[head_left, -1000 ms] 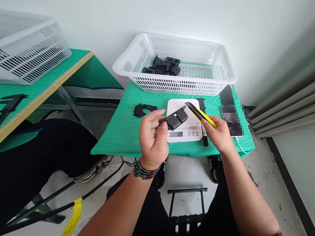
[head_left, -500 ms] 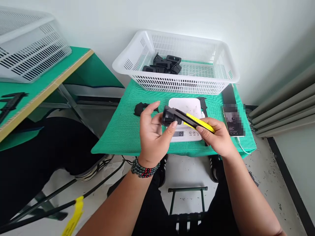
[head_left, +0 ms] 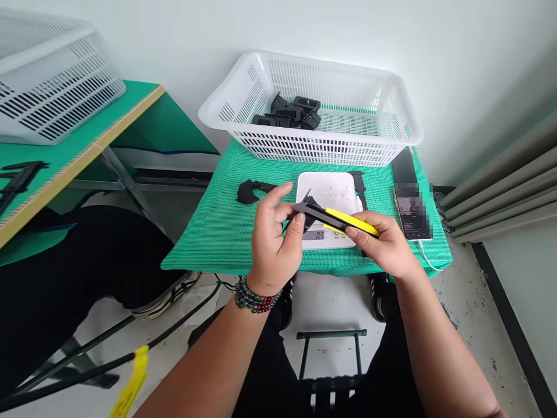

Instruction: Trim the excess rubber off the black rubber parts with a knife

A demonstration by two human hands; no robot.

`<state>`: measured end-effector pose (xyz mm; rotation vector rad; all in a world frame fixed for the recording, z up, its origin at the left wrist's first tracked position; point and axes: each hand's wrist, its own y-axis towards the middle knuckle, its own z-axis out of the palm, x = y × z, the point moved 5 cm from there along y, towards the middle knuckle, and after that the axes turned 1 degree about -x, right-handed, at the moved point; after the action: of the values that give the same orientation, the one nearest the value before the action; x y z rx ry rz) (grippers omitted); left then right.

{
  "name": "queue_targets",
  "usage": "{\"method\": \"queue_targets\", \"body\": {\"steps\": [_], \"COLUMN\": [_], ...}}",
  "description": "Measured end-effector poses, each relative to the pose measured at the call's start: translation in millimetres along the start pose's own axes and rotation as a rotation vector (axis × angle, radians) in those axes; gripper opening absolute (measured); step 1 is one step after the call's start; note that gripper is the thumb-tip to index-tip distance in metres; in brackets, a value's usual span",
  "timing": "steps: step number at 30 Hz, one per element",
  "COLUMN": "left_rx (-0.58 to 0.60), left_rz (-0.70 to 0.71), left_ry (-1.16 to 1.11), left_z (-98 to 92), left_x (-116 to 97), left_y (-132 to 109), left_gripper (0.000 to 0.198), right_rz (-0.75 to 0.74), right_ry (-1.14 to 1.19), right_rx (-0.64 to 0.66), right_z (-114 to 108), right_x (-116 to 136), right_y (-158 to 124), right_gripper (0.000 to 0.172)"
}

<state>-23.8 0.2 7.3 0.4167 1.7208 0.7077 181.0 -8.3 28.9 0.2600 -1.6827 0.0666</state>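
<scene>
My left hand [head_left: 275, 244] is closed on a small black plastic part [head_left: 308, 210], held edge-on above the white digital scale [head_left: 327, 194]. My right hand [head_left: 385, 247] grips a yellow and black utility knife [head_left: 343, 220] whose blade tip rests against the part. Both hands hover over the front of the small table with the green mesh cover [head_left: 243, 232]. The scale display reads a small number.
A white slotted basket [head_left: 348, 151] at the back holds several black parts [head_left: 291, 113]. Another black part [head_left: 250, 191] lies left of the scale. A phone [head_left: 413, 212] with a cable lies right. A marker and a black caliper sit beside the scale. A second table with a basket [head_left: 52, 87] stands left.
My left hand turned the black part from flat to edge-on. The knife swung left until its blade reached the part, and both hands dropped slightly toward the scale.
</scene>
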Motion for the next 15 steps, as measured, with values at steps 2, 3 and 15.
{"method": "queue_targets", "body": {"steps": [2,3,15], "left_rx": [0.0,-0.002,-0.005], "left_rz": [0.033,0.047,0.142], "left_ry": [0.037,0.051,0.137], "left_z": [-0.1,-0.2,-2.6], "left_x": [-2.1,-3.4,-17.9], "left_y": [-0.4,-0.5,-3.5], "left_gripper": [0.045,0.045,0.042], "right_rz": [0.019,0.027,0.093], "right_ry": [0.012,0.016,0.083], "right_rx": [0.011,0.015,-0.087], "right_z": [0.0,0.0,-13.3], "right_x": [0.2,0.3,-15.4], "right_y": [-0.6,-1.0,-1.1], "right_gripper": [0.035,0.036,0.042]}}
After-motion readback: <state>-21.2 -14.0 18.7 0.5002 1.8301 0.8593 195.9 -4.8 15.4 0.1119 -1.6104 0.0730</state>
